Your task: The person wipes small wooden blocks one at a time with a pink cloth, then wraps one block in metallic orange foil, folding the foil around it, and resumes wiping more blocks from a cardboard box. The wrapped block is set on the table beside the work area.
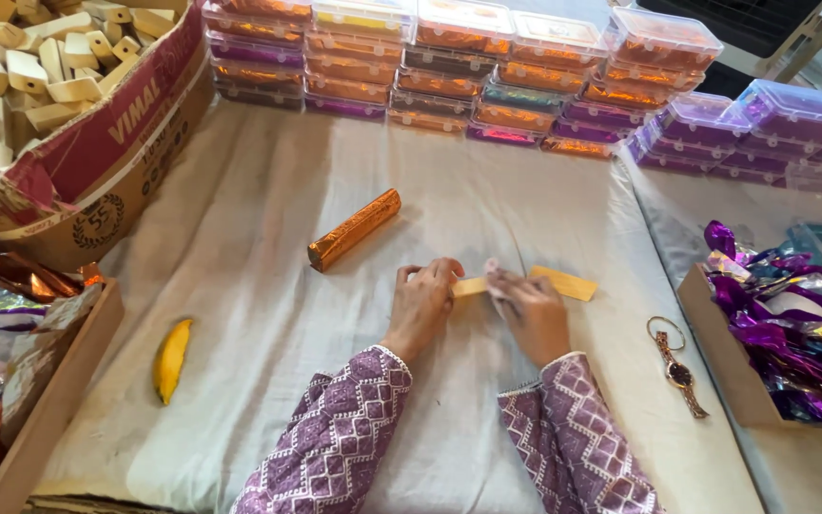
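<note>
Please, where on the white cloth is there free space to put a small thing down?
Free patches: between the orange foil roll and the stacked plastic boxes; between the yellow piece and the left hand. Crowded: around both hands, the right hand, the wristwatch and the foil wrappers.

Pale cloth-covered table (268,238). Lying on it: copper foil-wrapped stick (354,229) centre; gold foil sheet (563,283) centre right; yellow curved piece (171,359) lower left; wristwatch (679,369) lower right; stacked clear boxes (449,76) along top.
</note>
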